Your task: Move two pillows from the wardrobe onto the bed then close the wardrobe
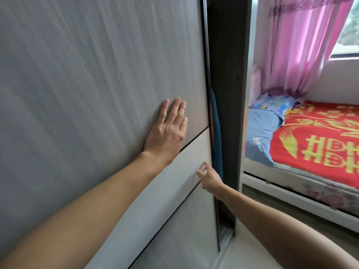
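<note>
My left hand (167, 131) lies flat and empty on the stiff, probably heavy sliding door (97, 74), right hand (208, 176) open-fingered near its edge.

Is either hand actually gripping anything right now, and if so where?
Nothing is gripped. The left hand lies flat, palm against the sliding wardrobe door; the right hand touches the door's face near its leading edge, fingers open.

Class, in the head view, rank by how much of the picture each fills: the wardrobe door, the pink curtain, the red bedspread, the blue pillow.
1. wardrobe door, but nearness to the camera inflates it
2-3. pink curtain and red bedspread, too alike to rank
4. blue pillow
</note>
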### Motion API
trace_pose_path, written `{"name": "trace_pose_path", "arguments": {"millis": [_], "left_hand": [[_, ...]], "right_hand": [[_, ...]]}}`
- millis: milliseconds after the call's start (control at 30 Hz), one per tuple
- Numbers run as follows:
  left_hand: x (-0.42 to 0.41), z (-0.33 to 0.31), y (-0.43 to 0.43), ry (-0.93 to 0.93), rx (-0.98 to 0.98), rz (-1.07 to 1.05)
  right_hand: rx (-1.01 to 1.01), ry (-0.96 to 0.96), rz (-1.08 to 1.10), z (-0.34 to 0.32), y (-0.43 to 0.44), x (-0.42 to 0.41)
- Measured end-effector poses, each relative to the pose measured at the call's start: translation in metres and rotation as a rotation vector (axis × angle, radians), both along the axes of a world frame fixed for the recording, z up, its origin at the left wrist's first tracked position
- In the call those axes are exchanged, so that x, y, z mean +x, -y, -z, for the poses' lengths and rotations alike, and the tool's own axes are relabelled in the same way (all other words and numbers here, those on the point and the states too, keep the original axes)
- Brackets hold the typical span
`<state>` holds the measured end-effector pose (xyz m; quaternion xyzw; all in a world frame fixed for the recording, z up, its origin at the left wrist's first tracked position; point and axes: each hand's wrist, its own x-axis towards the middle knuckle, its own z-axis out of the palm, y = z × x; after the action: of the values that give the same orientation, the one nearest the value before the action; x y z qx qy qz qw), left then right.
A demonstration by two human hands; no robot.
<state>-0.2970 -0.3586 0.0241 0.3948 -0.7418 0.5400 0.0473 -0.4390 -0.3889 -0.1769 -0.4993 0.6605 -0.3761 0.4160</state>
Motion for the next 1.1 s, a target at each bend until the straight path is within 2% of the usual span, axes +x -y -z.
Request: {"name": "trace_pose_path", "arguments": {"millis": [267, 1100], "left_hand": [[-0.045, 0.000, 0.042, -0.002, -0.004, 0.026], [-0.164, 0.004, 0.150, -0.059, -0.025, 0.062]], "right_hand": [[0.009, 0.090, 0.001, -0.005, 0.037, -0.031], [-0.071, 0.012, -0.065, 0.006, 0.140, -0.155]]}}
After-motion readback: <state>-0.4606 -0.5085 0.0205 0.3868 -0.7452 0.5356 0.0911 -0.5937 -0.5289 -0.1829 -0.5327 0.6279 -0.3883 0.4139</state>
